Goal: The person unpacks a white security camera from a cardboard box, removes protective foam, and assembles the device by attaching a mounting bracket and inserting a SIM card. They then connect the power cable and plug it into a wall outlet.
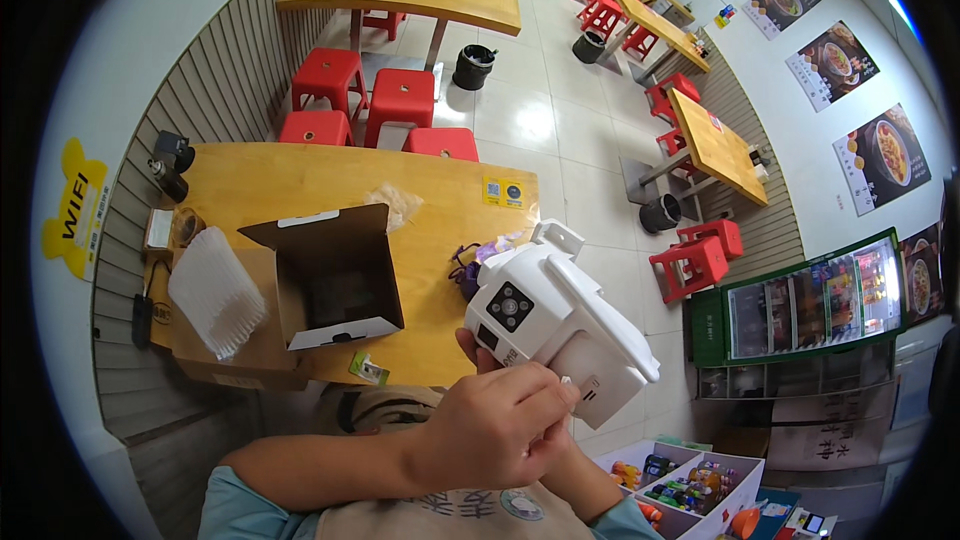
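A white plastic device [545,305] is held up at the table's near right corner, in front of my body. It has a black square panel with round lenses and looks like a security camera. From beneath and behind, my right hand [477,350] supports it, and its fingers curl round the left edge. My left hand [500,425] crosses in front, fingers pinched together against the device's lower side. A small white tip shows at those fingers; what it belongs to is hidden. The left hand covers most of the right one.
On the wooden table [450,340] are an open cardboard box [340,290], ribbed translucent packaging [217,290], a crumpled plastic bag [395,205], a small green packet [368,368] and a purple bag [466,270]. Red stools [400,100] stand beyond. A drinks bin [690,485] is at lower right.
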A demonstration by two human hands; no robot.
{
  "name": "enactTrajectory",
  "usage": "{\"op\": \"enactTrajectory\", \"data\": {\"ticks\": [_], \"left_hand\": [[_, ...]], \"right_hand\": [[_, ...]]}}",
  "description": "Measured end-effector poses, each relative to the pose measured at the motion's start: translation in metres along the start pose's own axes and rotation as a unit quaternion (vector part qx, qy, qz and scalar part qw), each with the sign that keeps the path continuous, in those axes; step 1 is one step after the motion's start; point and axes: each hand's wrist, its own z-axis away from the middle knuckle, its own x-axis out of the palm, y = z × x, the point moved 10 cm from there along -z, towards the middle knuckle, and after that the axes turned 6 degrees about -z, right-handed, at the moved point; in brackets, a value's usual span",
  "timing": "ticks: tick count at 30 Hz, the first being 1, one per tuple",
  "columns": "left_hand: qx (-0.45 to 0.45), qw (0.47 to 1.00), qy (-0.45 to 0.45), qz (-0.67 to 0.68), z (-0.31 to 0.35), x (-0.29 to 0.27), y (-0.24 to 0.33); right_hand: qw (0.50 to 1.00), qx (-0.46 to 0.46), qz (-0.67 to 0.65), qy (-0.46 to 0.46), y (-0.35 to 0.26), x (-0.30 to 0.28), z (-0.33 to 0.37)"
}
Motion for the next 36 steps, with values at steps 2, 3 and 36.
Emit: {"op": "enactTrajectory", "data": {"ticks": [2, 3, 36], "left_hand": [[0.018, 1.0, -0.013, -0.007, 0.0, 0.002, 0.006], [0.03, 0.999, -0.02, -0.014, 0.003, 0.004, 0.007], [-0.455, 0.879, -0.131, -0.054, 0.227, 0.045, -0.224]], "right_hand": [[1.0, -0.009, 0.006, -0.002, -0.002, 0.003, 0.002], [1.0, -0.012, 0.011, -0.004, -0.004, 0.004, 0.002], [0.978, 0.099, 0.143, 0.118, -0.043, -0.32, -0.074]]}}
